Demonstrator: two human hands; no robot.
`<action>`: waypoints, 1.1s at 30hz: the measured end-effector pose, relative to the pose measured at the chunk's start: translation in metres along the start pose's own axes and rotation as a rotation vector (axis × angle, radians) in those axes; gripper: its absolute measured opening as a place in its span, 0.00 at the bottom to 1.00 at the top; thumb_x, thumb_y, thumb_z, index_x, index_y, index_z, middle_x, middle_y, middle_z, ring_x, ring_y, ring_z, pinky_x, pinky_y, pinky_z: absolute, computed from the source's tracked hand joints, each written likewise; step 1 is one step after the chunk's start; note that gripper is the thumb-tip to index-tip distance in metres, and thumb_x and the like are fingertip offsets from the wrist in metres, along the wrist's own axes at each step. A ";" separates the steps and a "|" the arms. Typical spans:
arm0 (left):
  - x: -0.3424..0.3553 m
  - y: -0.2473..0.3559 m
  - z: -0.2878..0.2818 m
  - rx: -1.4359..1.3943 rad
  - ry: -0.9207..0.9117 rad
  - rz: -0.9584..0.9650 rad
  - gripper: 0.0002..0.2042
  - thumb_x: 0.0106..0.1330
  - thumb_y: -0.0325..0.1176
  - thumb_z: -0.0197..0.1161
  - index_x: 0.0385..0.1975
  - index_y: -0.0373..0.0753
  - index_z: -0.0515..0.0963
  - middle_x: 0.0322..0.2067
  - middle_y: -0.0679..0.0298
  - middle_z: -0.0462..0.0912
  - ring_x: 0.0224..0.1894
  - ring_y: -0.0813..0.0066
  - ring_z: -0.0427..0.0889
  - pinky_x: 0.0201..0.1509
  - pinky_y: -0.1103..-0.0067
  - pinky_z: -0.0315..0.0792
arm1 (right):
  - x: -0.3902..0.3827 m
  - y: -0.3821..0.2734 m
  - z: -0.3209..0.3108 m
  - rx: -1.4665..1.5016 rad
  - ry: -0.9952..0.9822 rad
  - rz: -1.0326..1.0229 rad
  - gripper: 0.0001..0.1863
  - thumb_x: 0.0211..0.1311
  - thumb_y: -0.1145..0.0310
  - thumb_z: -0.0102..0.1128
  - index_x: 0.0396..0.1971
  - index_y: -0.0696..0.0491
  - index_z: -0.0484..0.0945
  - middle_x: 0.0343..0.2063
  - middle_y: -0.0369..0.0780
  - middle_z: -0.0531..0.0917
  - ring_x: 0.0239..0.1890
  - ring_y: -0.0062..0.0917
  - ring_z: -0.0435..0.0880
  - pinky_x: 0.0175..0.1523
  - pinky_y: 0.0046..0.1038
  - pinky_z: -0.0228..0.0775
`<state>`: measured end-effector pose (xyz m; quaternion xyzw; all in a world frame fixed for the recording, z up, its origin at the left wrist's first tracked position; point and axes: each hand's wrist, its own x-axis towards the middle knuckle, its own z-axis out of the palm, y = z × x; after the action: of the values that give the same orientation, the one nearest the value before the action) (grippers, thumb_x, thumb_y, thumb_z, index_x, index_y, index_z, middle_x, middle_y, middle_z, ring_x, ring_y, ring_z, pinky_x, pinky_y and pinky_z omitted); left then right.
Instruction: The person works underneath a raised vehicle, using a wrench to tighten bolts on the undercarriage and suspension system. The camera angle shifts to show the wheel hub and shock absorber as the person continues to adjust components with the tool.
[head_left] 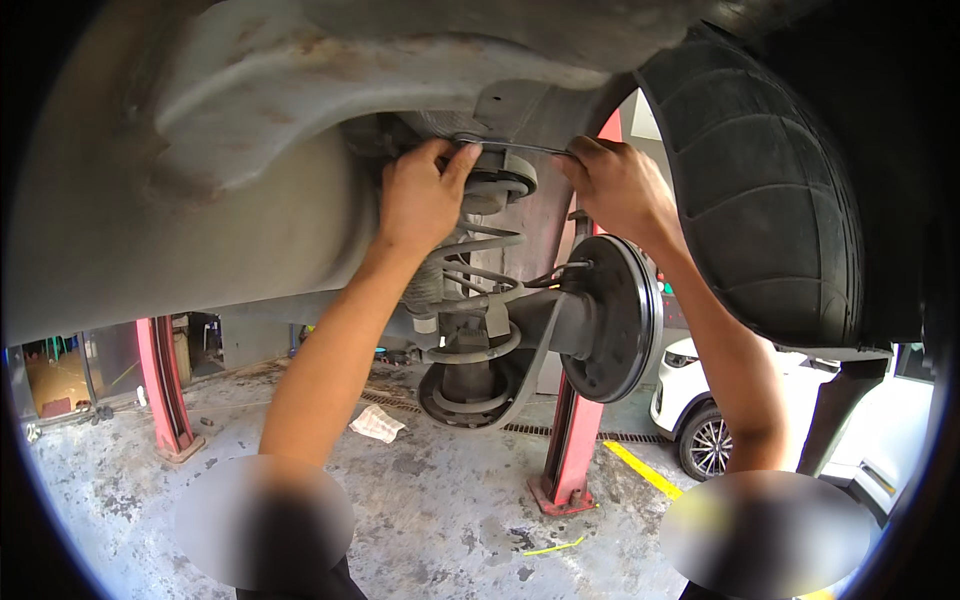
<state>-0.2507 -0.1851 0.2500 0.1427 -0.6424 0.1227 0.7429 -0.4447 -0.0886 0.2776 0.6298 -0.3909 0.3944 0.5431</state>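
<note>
Forearms, two, yours, bare, rising from the lower edge with open room between them. Right hand (620, 185), fingers bent and closed around one end of a thin metal rod (520, 146); left hand (420, 195), thumb and fingertips pinched at the rod's other end. Rod: your working piece, near-level, spanning the gap between your hands, just above a round spring mount (510, 178) in the view. Black wheel-arch liner (760, 190): its curved edge just beside your right wrist, little room on that side. Grey underbody panel (200, 270): to the left, its lower edge passing behind your left forearm. Coil spring (500, 240): below your hands, between your forearms. Pale band (425, 324) left of the spring: any marking too small to read. Dark round brake drum (605, 320): right of the spring. Farther: red post (570, 440), second red post (163, 380), worn floor (450, 490) bearing a crumpled cloth (377, 423) and yellow stripe (643, 470); white car (690, 385) at right.
</note>
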 end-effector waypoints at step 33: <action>0.009 -0.007 -0.001 0.197 -0.056 0.119 0.22 0.68 0.50 0.55 0.30 0.32 0.77 0.24 0.46 0.80 0.30 0.43 0.79 0.35 0.61 0.72 | 0.011 0.005 -0.003 -0.076 0.490 -0.126 0.11 0.53 0.63 0.69 0.29 0.55 0.82 0.22 0.41 0.82 0.22 0.29 0.81 0.31 0.29 0.71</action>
<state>-0.2458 -0.1910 0.2584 0.1799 -0.6550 0.2250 0.6986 -0.4450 -0.0866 0.2897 0.5178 -0.2220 0.4856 0.6684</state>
